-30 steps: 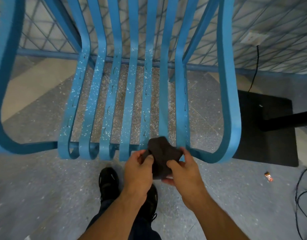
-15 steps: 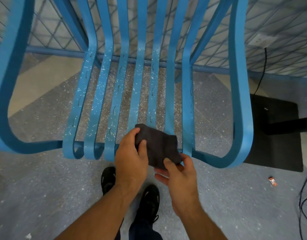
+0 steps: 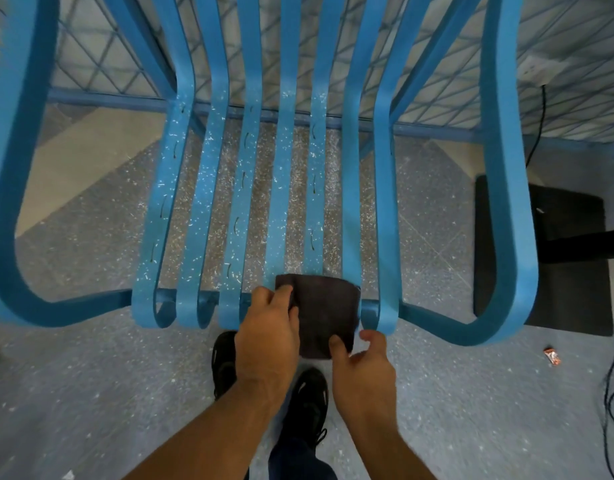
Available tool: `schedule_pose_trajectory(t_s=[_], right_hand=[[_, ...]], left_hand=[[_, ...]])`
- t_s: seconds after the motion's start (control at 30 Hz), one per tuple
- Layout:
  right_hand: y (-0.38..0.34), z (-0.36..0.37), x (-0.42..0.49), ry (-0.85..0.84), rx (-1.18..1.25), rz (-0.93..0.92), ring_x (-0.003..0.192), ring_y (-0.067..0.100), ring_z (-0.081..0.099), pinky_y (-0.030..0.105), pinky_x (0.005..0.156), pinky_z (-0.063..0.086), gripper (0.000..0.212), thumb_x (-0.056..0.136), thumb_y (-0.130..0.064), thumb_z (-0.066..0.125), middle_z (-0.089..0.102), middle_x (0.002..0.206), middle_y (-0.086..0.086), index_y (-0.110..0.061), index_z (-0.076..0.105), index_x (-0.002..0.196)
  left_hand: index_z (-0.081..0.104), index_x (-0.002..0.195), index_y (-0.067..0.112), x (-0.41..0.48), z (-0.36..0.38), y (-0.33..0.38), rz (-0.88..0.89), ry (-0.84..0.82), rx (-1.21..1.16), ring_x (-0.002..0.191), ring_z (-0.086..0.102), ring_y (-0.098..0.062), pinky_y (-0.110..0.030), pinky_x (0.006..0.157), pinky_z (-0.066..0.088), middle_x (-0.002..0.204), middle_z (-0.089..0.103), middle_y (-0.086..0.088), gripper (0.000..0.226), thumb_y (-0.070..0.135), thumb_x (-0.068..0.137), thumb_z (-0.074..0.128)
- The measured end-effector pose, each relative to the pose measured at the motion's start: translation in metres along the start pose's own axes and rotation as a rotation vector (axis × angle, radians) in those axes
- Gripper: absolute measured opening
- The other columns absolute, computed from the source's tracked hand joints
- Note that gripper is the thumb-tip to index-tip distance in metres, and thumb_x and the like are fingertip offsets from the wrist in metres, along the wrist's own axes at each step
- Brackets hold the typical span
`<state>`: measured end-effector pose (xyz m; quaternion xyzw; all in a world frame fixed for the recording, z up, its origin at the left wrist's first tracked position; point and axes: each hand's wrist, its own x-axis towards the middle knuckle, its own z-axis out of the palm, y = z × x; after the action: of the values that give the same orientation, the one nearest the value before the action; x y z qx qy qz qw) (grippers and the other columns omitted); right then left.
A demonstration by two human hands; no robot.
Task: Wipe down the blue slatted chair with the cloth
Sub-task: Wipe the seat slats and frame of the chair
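Shoes (image 3: 298, 393), black, sit at six o'clock beneath the person's forearms, planted on the speckled floor (image 3: 90, 393). Just above them the two hands work side by side. The left hand (image 3: 267, 336) presses its fingertips on the left edge of the cloth (image 3: 324, 315); the right hand (image 3: 362, 370) pinches the cloth's near corner with the thumb on top, its other fingers loosely spread. The dark cloth lies draped flat over the front curl of the chair (image 3: 385, 209), covering the slats just right of centre. Beyond it, toward twelve o'clock, the seat slats are peppered with pale flecks. My guess is that the cloth is being squared up before a stroke. To do it well, keep it spread flat, press with the whole palm, and push along each slat from front to back so that the flecks gather instead of scattering. At three o'clock lies a dark mat (image 3: 541, 258).
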<state>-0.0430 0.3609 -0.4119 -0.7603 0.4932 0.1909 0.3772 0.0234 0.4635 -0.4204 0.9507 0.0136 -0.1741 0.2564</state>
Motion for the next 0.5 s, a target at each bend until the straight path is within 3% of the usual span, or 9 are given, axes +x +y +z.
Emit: schedule_pose_trajectory(t_s=[0.07,0.17,0.27,0.37,0.5], right_hand=[[-0.006,-0.003,-0.004,0.066,-0.070,-0.109,0.089,0.013,0.061,0.035,0.083,0.052,0.045,0.091,-0.048,0.058,0.063,0.097,-0.004,-0.029,0.043,0.129],[-0.020,0.005,-0.009,0.033,-0.039,-0.312,0.102,0.007,0.058,0.032,0.092,0.052,0.041,0.094,-0.034,0.059,0.059,0.116,-0.006,-0.024,0.050,0.133],[-0.032,0.024,-0.004,-0.033,0.004,-0.322,0.122,0.011,0.052,0.031,0.106,0.044,0.047,0.097,-0.033,0.054,0.055,0.135,-0.004,-0.019,0.046,0.141],[-0.036,0.042,0.002,-0.023,0.083,-0.296,0.120,0.011,0.055,0.033,0.104,0.046,0.049,0.096,-0.035,0.057,0.059,0.133,-0.002,-0.021,0.045,0.142],[-0.040,0.059,0.009,-0.010,0.122,-0.203,0.118,0.020,0.059,0.040,0.100,0.050,0.058,0.093,-0.046,0.057,0.060,0.130,0.002,-0.026,0.036,0.143]], left_hand=[[0.050,0.134,0.020,0.000,0.002,-0.002,0.021,-0.059,0.110,0.088,0.055,-0.015,-0.027,0.075,0.051,0.109,0.046,-0.001,0.037,0.031,0.099,0.047],[0.049,0.131,0.021,0.004,0.004,-0.001,0.054,-0.161,0.229,0.089,0.056,-0.013,-0.025,0.076,0.052,0.109,0.048,0.001,0.032,0.029,0.101,0.044],[0.053,0.125,0.020,0.008,0.001,-0.004,0.107,-0.203,0.225,0.091,0.059,-0.013,-0.025,0.076,0.052,0.109,0.055,0.002,0.029,0.031,0.100,0.043],[0.064,0.109,0.014,0.012,-0.016,-0.014,0.166,-0.098,0.114,0.073,0.063,-0.015,-0.027,0.063,0.055,0.094,0.062,-0.001,0.022,0.025,0.096,0.051],[0.069,0.111,0.007,0.035,-0.045,-0.029,0.188,0.101,0.073,0.067,0.066,-0.022,-0.029,0.062,0.055,0.093,0.068,-0.008,0.022,0.014,0.091,0.062]])
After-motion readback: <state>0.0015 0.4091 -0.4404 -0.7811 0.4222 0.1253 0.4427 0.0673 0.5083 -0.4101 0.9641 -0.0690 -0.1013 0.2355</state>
